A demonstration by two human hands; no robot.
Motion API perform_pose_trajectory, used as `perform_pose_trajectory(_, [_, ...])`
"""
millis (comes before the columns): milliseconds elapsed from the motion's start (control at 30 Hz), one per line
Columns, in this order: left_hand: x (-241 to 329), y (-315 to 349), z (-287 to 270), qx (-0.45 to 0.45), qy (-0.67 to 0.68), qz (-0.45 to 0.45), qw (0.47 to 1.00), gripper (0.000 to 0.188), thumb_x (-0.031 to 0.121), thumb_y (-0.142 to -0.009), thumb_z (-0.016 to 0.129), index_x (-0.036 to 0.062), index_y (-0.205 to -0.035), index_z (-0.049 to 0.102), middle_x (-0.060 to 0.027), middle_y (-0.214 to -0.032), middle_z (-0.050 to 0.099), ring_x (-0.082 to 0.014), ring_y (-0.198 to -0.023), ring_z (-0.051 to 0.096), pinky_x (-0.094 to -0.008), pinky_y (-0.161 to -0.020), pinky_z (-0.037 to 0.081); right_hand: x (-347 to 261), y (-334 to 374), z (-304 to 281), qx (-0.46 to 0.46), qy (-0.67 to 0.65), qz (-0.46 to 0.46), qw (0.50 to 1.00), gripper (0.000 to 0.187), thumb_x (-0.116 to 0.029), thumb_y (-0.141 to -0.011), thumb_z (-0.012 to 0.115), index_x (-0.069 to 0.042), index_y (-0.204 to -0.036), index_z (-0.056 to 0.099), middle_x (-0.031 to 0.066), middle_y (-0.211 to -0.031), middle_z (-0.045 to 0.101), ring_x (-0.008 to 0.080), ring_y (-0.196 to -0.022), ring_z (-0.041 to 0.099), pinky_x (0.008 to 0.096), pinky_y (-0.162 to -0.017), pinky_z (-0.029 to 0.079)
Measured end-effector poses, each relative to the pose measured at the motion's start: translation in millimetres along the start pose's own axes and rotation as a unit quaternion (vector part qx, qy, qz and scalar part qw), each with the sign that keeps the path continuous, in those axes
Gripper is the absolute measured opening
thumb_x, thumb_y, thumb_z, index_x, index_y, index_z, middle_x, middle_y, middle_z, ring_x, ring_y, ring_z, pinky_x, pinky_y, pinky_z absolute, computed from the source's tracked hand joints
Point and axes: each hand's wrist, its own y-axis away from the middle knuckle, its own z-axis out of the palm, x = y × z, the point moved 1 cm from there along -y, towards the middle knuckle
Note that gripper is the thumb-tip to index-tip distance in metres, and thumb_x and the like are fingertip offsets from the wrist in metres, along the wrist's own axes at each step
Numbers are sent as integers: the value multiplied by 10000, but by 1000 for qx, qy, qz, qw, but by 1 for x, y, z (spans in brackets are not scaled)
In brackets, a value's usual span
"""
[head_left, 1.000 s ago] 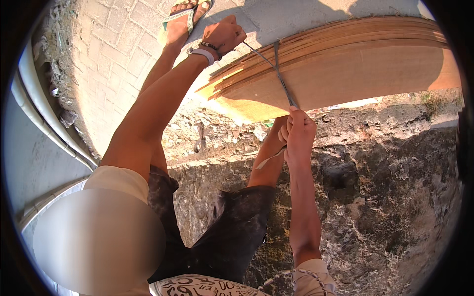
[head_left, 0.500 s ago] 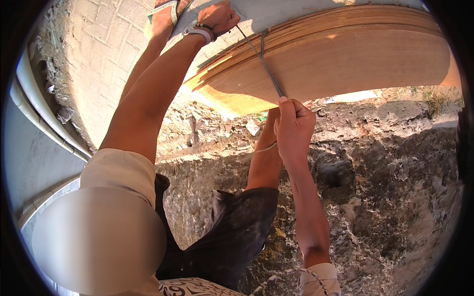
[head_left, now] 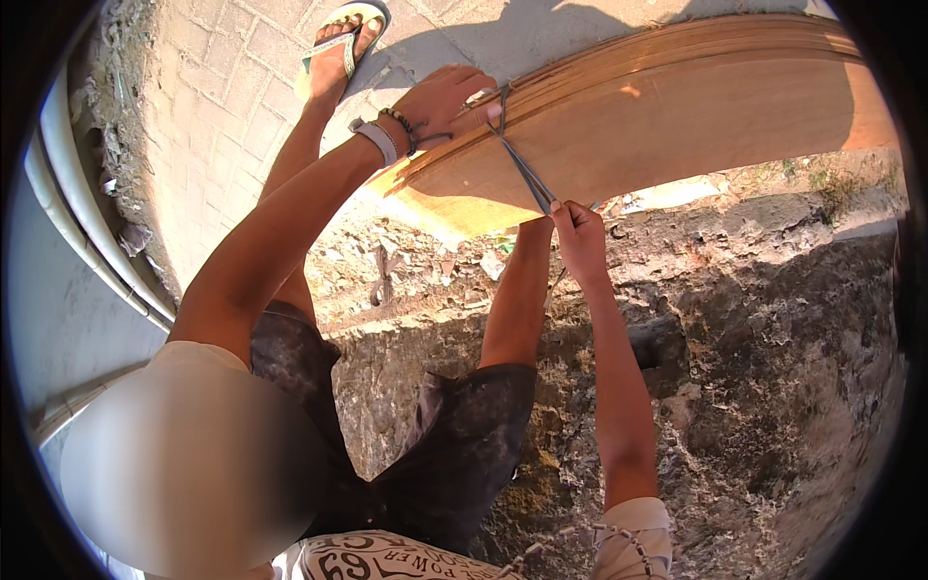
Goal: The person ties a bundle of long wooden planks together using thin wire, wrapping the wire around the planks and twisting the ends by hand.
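A stack of thin brown wooden sheets [head_left: 677, 116] lies at the upper right, with a dark, narrow strap [head_left: 525, 169] running over its near face and looped at its upper edge. My right hand [head_left: 580, 237] is closed on the strap at the stack's lower edge and holds it taut. At the upper edge, my left hand [head_left: 447, 106] has its thumb and fingers apart beside the strap's loop. A short dark strand shows below the left hand, and whether it belongs to the same strap I cannot tell. Part of the strap behind the stack is hidden.
My sandalled left foot [head_left: 348, 43] stands on grey paving [head_left: 227, 82]. Below the stack runs a strip of rubble [head_left: 416, 271], then a rough, dark stone surface [head_left: 773, 367]. Pale pipes [head_left: 82, 193] curve along the left side. My right leg [head_left: 517, 300] reaches up to the stack.
My left hand has come down and right to the stack's upper edge, its closed fingers now spread. My right hand stays closed on the strap, shifting slightly. My left foot has come further into view.
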Motion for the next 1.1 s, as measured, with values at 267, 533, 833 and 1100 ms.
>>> perform_pose_trajectory(267, [15,28,21,-52,111,-53,991,384,384,-908,517,33,-1063,530,-138,-927,540,-300,-862,525,-394,-762,437,4,-2,12,-30,13,14,999,398,-233,-941,519,-58,-618,366,-55,-560,263,40,-542,242,257,-479,229])
perform_pose_trajectory(533, [16,8,24,-70,206,-7,976,287,278,-903,531,23,-789,464,-107,-684,442,-234,-653,452,-357,-619,382,-1,-11,15,-56,125,29,990,309,-267,-873,555,-3,-714,566,92,-595,563,205,-575,573,334,-554,426])
perform_pose_trajectory(833, [6,15,22,-82,317,-103,939,328,249,-890,573,39,-706,399,-36,-594,368,-136,-577,334,-313,-531,328,-103,-29,50,95,515,161,836,406,-370,-785,652,7,-914,576,177,-946,607,329,-926,593,475,-722,451])
perform_pose_trajectory(1100, [8,9,19,-65,311,-101,943,312,250,-851,640,64,-780,400,-26,-615,421,-144,-588,377,-307,-544,365,-107,-35,74,194,527,-135,816,355,-264,-792,672,-41,-1010,503,146,-972,554,347,-988,529,486,-721,423])
